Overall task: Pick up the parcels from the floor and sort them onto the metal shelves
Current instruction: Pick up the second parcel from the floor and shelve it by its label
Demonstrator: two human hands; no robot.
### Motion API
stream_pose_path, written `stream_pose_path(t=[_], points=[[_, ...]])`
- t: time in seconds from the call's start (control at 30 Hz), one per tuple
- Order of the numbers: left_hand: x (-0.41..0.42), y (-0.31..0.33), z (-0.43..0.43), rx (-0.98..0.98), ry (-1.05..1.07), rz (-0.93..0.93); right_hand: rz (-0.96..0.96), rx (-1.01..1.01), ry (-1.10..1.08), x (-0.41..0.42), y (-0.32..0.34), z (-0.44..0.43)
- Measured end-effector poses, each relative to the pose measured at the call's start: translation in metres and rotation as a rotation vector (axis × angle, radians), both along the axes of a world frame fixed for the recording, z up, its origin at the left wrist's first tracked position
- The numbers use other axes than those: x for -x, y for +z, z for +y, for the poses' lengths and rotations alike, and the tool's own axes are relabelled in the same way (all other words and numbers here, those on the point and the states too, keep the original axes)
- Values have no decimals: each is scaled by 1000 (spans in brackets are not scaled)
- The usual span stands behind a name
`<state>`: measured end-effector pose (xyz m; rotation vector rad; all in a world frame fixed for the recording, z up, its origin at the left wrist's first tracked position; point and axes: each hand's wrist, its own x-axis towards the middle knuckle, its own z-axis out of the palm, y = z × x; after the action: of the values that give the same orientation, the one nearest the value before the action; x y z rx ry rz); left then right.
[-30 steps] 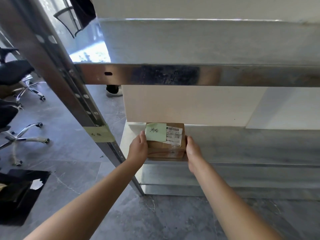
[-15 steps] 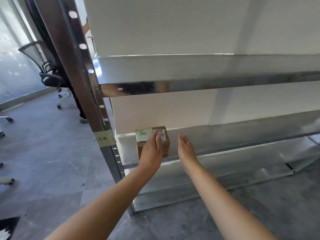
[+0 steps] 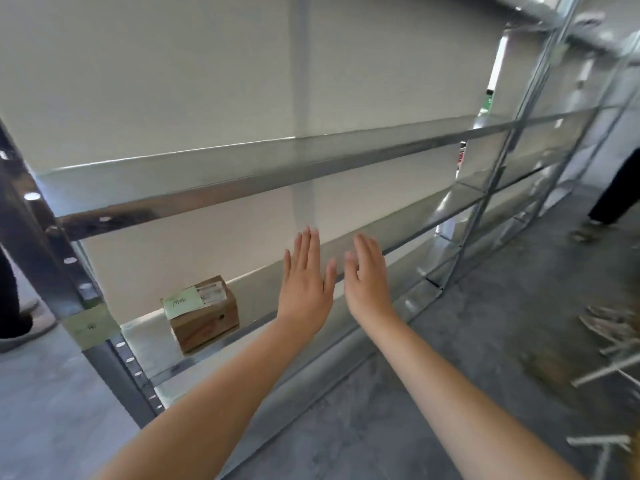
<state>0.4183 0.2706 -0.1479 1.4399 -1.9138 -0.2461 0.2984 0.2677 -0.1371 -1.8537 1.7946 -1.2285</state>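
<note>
A small brown cardboard parcel (image 3: 204, 315) with a green note and a white label on top stands at the left end of the lower metal shelf (image 3: 346, 282). My left hand (image 3: 306, 284) is raised to the right of the parcel, flat, fingers apart, holding nothing. Close beside it, my right hand (image 3: 367, 275) is also flat and empty. Both hands hover in front of the shelf, clear of the parcel. A second, bare metal shelf (image 3: 277, 174) runs above.
The rack's dark upright post (image 3: 52, 271) with a green tag (image 3: 91, 327) stands at the left. A person's shoe (image 3: 20, 327) is behind it. Another person's leg (image 3: 620, 188) stands far right. Loose metal parts (image 3: 609, 341) lie on the grey floor at right.
Both hands let go of the parcel, which stays on the lower shelf, and drew back to the right. The view swung right along the rack.
</note>
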Motion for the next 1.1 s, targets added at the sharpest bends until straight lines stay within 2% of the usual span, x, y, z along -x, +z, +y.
stream_pose_path(t=[0.17, 0.33, 0.6, 0.87, 1.1], points=[[56, 23, 5, 91, -81, -152, 210, 92, -121, 62, 16, 17], [115, 41, -5, 162, -136, -189, 130, 142, -291, 132, 27, 25], [248, 48, -32, 247, -295, -154, 174, 118, -498, 264, 35, 25], [408, 51, -39, 292, -452, -161, 213, 96, -612, 399, 37, 33], [514, 37, -28, 297, -549, -158, 277, 24, -690, 495, 18, 45]])
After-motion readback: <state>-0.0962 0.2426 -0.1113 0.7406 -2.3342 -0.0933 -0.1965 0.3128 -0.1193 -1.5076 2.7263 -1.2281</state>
